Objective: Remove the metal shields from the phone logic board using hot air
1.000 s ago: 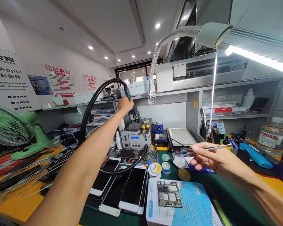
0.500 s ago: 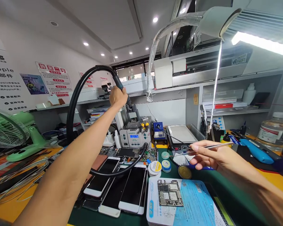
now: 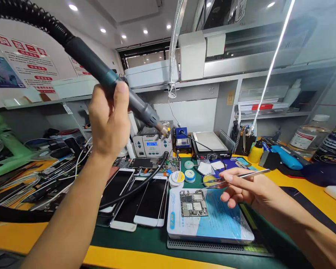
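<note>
Hot-air handpiece (image 3: 109, 76): matte black plastic cylinder with a teal collar, slotted lower section and metal nozzle (image 3: 162, 129). A black, spiral-ribbed hose (image 3: 46, 21) enters its upper end.

Left hand (image 3: 110, 119): closed around the handpiece body, thumb lying on the collar. The handpiece is tilted, with the nozzle low and to the right of this hand.

Right hand (image 3: 245, 186): thumb and fingers pinched on slim metal tweezers (image 3: 256, 173); remaining fingers loosely curled. The tweezer tips extend leftward from the hand, slightly apart, near the circuit board (image 3: 193, 203). Contact cannot be determined.

Circuit board: thin, roughly rectangular, densely populated, with silvery shields. It lies flat between the hands, lower than the left and to the left of the right, on a glossy white-and-blue box (image 3: 226, 220).

Containers: round tubs stand between the hands, beyond the board, including a white tub (image 3: 177, 178) with a yellow label and a blue-sided tub (image 3: 189, 175). Beyond the right hand, a black holder (image 3: 246, 146) contains upright tools; farther right, a clear bottle (image 3: 305, 139) with a white cap holds pale liquid.
</note>
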The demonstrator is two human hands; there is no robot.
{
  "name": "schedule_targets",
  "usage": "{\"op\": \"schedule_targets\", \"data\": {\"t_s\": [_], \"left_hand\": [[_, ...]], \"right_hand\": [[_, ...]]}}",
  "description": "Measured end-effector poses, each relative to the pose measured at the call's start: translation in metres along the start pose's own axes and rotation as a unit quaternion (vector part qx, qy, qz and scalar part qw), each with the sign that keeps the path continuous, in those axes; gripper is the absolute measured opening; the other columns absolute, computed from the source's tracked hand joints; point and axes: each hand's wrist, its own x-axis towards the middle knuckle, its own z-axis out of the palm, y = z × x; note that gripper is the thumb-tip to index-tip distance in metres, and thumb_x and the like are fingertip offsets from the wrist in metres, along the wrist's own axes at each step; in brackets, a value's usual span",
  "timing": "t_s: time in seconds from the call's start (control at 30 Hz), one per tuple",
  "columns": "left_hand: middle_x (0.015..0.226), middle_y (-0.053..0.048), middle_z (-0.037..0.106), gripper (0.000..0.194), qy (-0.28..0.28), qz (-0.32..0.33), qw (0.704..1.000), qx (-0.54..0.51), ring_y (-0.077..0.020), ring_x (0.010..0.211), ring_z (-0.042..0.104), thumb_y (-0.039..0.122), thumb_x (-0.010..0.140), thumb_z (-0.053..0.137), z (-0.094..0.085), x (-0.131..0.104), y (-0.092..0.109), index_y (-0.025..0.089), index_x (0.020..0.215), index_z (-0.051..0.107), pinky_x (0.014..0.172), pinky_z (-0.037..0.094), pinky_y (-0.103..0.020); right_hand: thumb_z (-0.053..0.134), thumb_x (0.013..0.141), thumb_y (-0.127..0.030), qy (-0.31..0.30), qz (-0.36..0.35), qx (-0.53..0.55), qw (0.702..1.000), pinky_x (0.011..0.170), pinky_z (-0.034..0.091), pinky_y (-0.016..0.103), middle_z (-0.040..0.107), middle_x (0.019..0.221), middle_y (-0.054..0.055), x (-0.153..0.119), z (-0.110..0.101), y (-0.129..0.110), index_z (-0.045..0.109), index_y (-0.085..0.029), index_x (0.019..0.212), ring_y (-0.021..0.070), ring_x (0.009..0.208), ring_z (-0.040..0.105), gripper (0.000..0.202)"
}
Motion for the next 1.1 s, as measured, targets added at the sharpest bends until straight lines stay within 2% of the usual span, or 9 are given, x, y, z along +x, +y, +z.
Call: {"op": "schedule_targets", "data": {"t_s": [0.07,0.13,0.27,0.37,0.5,0.63,0.87,1.0,1.1], "left_hand": [[0.081,-0.001,0.058,0.032,-0.007,-0.031,0.999,-0.038,-0.0133,0.067,0.06,0.05,0.098,0.06,0.001,-0.037,0.017,0.018,0.095,0.06,0.058,0.053,-0.027],[0.084,-0.003,0.062,0.031,-0.014,-0.06,0.996,-0.067,-0.0176,0.073,0.066,0.05,0.099,0.058,0.004,-0.067,0.03,0.019,0.096,0.061,0.058,0.057,-0.031],[0.085,-0.004,0.066,0.027,-0.004,-0.1,0.986,-0.137,-0.0177,0.076,0.068,0.044,0.099,0.06,0.011,-0.099,0.042,0.018,0.095,0.067,0.068,0.059,-0.032],[0.083,-0.004,0.067,0.027,0.001,-0.113,0.982,-0.152,-0.0184,0.074,0.068,0.043,0.099,0.061,0.017,-0.109,0.041,0.017,0.101,0.068,0.065,0.058,-0.031],[0.086,-0.004,0.066,0.025,0.011,-0.141,0.977,-0.162,-0.0193,0.077,0.067,0.042,0.098,0.062,0.021,-0.121,0.038,0.018,0.102,0.069,0.07,0.059,-0.035],[0.092,-0.006,0.065,0.025,-0.004,-0.164,0.975,-0.149,-0.0215,0.08,0.066,0.042,0.097,0.062,0.019,-0.129,0.04,0.019,0.099,0.071,0.071,0.056,-0.038],[0.088,-0.006,0.066,0.024,-0.035,-0.17,0.973,-0.153,-0.0256,0.079,0.065,0.043,0.096,0.064,0.018,-0.138,0.046,0.022,0.105,0.072,0.064,0.051,-0.041],[0.095,-0.006,0.066,0.023,-0.037,-0.185,0.968,-0.164,-0.0248,0.08,0.066,0.043,0.096,0.064,0.022,-0.143,0.049,0.023,0.104,0.071,0.067,0.053,-0.044],[0.085,-0.004,0.063,0.022,-0.039,-0.177,0.971,-0.157,-0.0258,0.082,0.066,0.043,0.096,0.063,0.024,-0.146,0.05,0.024,0.104,0.071,0.068,0.054,-0.044]], "right_hand": [[0.088,0.077,-0.044,0.014,0.008,-0.005,1.0,0.054,0.058,0.027,0.074,0.081,0.006,-0.005,0.001,0.011,0.078,-0.018,0.085,0.0205,0.065,0.072,0.029],[0.086,0.078,-0.045,0.026,0.015,-0.009,0.999,0.053,0.056,0.026,0.074,0.082,0.006,-0.009,0.002,0.02,0.078,-0.018,0.084,0.0191,0.063,0.071,0.03],[0.088,0.075,-0.047,0.058,0.035,-0.014,0.998,0.053,0.054,0.025,0.072,0.07,0.003,-0.015,0.006,0.028,0.077,-0.02,0.085,0.0182,0.061,0.068,0.031],[0.089,0.073,-0.049,0.081,0.049,-0.017,0.995,0.053,0.053,0.026,0.071,0.062,0.003,-0.018,0.008,0.026,0.077,-0.02,0.083,0.0187,0.059,0.067,0.033],[0.083,0.076,-0.055,0.071,0.049,-0.019,0.996,0.053,0.053,0.029,0.074,0.063,0.007,-0.021,0.01,0.025,0.076,-0.017,0.09,0.0215,0.058,0.067,0.04],[0.079,0.08,-0.057,0.073,0.062,-0.061,0.994,0.055,0.052,0.028,0.076,0.065,0.009,-0.023,0.005,0.031,0.074,-0.019,0.091,0.0207,0.057,0.066,0.04],[0.078,0.08,-0.056,0.076,0.023,-0.163,0.983,0.053,0.055,0.031,0.075,0.065,0.007,-0.021,-0.017,0.052,0.076,-0.024,0.097,0.0239,0.055,0.067,0.036],[0.077,0.079,-0.057,0.091,-0.01,-0.214,0.972,0.048,0.056,0.029,0.075,0.064,0.005,-0.021,-0.017,0.052,0.077,-0.026,0.093,0.0226,0.05,0.066,0.033],[0.076,0.081,-0.056,0.087,-0.029,-0.24,0.966,0.047,0.058,0.027,0.074,0.063,0.004,-0.021,-0.013,0.05,0.077,-0.027,0.089,0.0216,0.049,0.066,0.03]]}}
